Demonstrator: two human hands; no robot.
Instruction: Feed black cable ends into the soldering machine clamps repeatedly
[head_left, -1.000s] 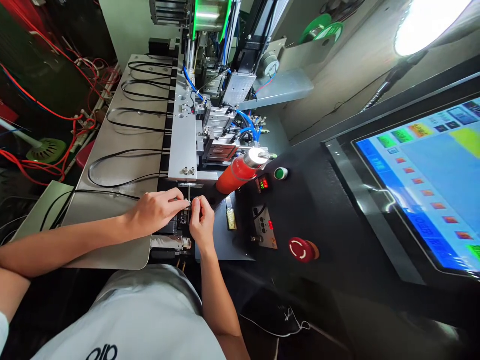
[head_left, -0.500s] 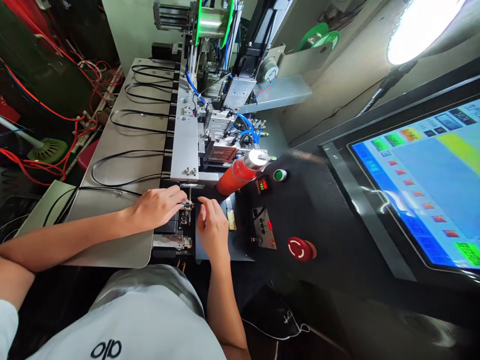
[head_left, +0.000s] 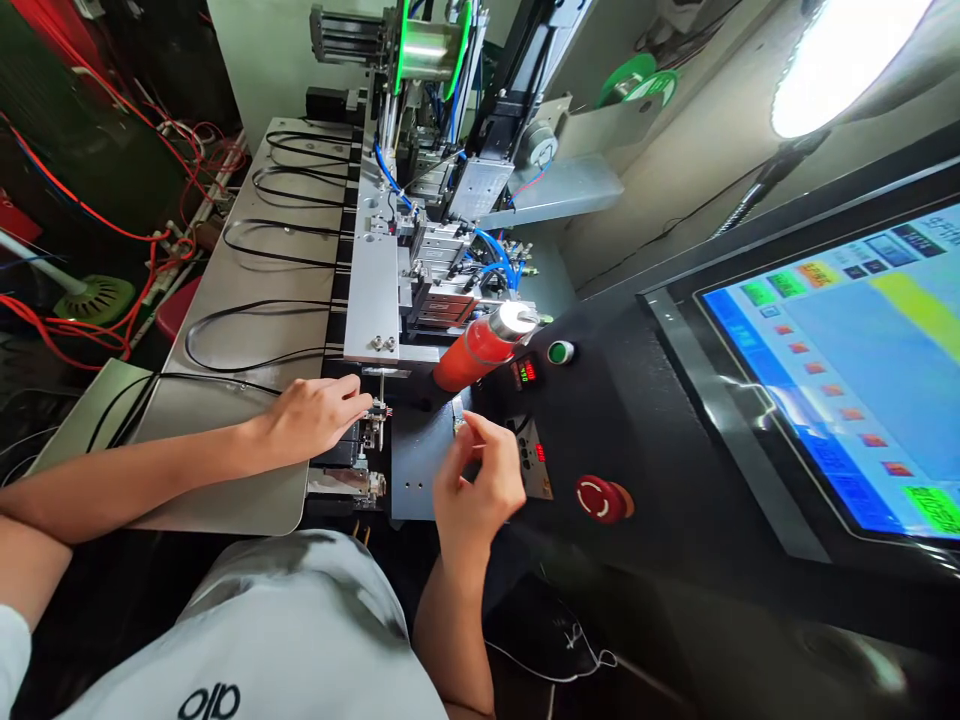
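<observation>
My left hand point(head_left: 319, 415) is closed, with thumb and fingertips pinched together at a small metal fixture point(head_left: 377, 412) at the near end of the machine's row. A black cable point(head_left: 225, 380) runs across the metal plate and in under this hand, its end hidden by my fingers. My right hand point(head_left: 484, 480) is raised over the dark plate point(head_left: 416, 450), thumb and forefinger brought together. What that pinch holds, if anything, is too small to make out. A small yellowish piece is mostly covered by the right fingers.
Several looped black cables point(head_left: 285, 232) lie on the metal plate point(head_left: 247, 320). An orange-red cylinder point(head_left: 472, 355) with a silver top stands beyond my right hand. To the right are a green button point(head_left: 559, 352), a red emergency stop point(head_left: 602, 498) and a touchscreen point(head_left: 847, 370). A solder-like wire spool point(head_left: 431, 50) sits above.
My right hand has moved right, away from the fixture, and its fingers have come together near the yellowish piece. My left hand has stayed almost in place.
</observation>
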